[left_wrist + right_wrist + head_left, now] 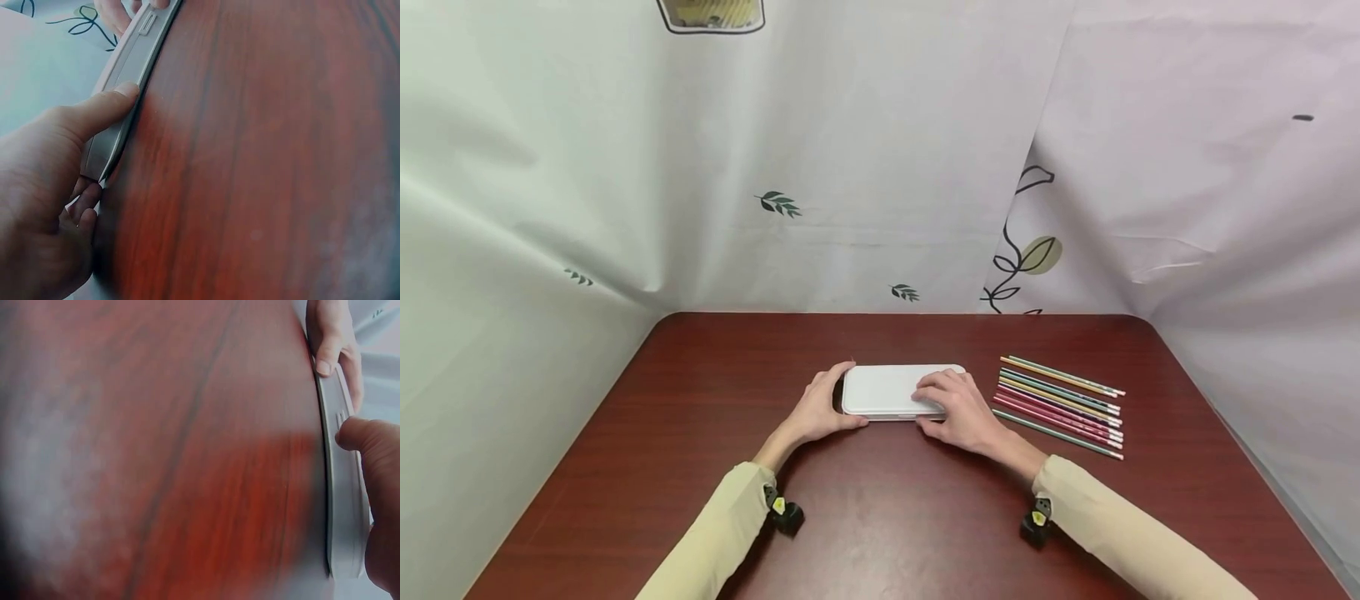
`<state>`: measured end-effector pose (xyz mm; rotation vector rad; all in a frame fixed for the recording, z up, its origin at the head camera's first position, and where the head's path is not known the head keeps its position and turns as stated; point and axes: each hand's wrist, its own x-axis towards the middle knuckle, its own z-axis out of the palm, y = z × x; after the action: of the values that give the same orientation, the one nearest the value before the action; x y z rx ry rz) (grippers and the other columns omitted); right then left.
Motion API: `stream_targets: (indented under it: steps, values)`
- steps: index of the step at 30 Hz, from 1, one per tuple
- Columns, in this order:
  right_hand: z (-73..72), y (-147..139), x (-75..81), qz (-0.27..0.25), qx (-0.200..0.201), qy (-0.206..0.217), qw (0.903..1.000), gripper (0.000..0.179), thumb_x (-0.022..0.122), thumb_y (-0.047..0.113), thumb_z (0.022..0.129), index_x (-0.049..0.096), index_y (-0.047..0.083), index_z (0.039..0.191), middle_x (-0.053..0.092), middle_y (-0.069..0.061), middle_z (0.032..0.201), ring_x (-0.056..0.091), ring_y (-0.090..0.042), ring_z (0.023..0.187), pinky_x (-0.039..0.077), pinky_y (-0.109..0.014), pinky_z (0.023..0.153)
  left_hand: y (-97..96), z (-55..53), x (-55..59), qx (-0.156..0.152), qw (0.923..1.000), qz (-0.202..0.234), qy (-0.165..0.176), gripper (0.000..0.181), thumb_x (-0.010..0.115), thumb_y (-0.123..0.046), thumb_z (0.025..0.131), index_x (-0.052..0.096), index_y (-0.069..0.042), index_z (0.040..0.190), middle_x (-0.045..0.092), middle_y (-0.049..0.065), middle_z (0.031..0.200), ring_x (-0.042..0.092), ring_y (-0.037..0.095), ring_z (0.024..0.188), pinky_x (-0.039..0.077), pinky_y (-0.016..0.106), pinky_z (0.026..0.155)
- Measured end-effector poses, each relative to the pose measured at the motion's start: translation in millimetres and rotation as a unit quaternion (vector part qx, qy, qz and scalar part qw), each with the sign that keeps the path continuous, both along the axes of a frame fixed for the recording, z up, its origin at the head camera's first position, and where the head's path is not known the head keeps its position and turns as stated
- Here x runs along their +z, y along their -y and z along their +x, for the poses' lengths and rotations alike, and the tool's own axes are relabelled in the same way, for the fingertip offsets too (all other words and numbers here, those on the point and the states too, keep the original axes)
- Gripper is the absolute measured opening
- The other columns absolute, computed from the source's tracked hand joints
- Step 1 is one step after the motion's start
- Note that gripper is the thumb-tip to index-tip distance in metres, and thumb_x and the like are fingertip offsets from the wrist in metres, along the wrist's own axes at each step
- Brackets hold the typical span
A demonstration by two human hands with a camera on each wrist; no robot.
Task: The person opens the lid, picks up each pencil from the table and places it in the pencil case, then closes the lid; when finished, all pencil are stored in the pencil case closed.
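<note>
A slim white pencil case (880, 388) lies flat on the table with its lid down. Its front side, with a small latch (147, 24), shows in the left wrist view. My left hand (817, 408) grips the left end, thumb at the front side and fingers round the far left corner. Over the right half is my right hand (958, 410), fingers curled on top of the lid. In the right wrist view its thumb (354, 434) presses the front side beside the latch. Much of the lid's right end is hidden under this hand.
Several pencils (1060, 400) in green, yellow, red and dark colours lie slanted side by side to the right of the case. The reddish-brown wooden table (700, 500) is enclosed by white hanging sheets (880, 150) with leaf prints.
</note>
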<state>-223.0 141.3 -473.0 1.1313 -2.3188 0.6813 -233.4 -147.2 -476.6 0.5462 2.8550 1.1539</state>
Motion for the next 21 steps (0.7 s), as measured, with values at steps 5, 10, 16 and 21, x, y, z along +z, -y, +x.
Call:
stream_targets:
  steps: [5,10,16,21]
  values:
    - [-1.2,2.6,-1.3,0.014,-0.006,-0.021,0.9997,0.032,0.086,0.023,0.073,0.074,0.013,0.101,0.064,-0.003,0.108,0.056,-0.024,0.103,0.039,-0.048,0.086,1.2,0.3,-0.7,0.001,1.0,0.002,-0.003,0.098,0.092,-0.033,0.069,0.042,-0.015,0.151,0.05,0.016,0.138,0.044,0.037,0.124,0.038,0.056,0.099]
    - [-3.4,4.0,-1.8,0.03,-0.005,-0.066,0.9973,0.031,0.085,0.024,0.073,0.073,0.012,0.099,0.064,-0.005,0.105,0.057,-0.026,0.1,0.042,-0.048,0.084,1.0,0.0,0.2,0.001,1.0,-0.004,-0.005,0.098,0.092,-0.032,0.069,0.041,-0.015,0.151,0.05,0.015,0.139,0.045,0.037,0.125,0.038,0.056,0.099]
    - [-4.2,5.2,0.5,0.056,-0.006,-0.118,0.9914,0.028,0.082,0.025,0.074,0.072,0.012,0.097,0.064,-0.005,0.101,0.059,-0.027,0.093,0.047,-0.044,0.077,1.3,-0.7,-0.1,-0.002,0.9999,-0.004,-0.015,0.097,0.093,-0.031,0.069,0.042,-0.014,0.15,0.051,0.016,0.137,0.046,0.037,0.124,0.039,0.055,0.099]
    - [-5.0,6.3,1.5,0.08,0.009,-0.16,0.9838,0.022,0.079,0.023,0.076,0.071,0.01,0.093,0.064,-0.006,0.095,0.061,-0.027,0.086,0.051,-0.041,0.072,0.8,0.8,-0.3,-0.003,0.9999,-0.005,-0.013,0.098,0.093,-0.03,0.069,0.041,-0.013,0.151,0.051,0.016,0.139,0.045,0.037,0.125,0.037,0.055,0.1]
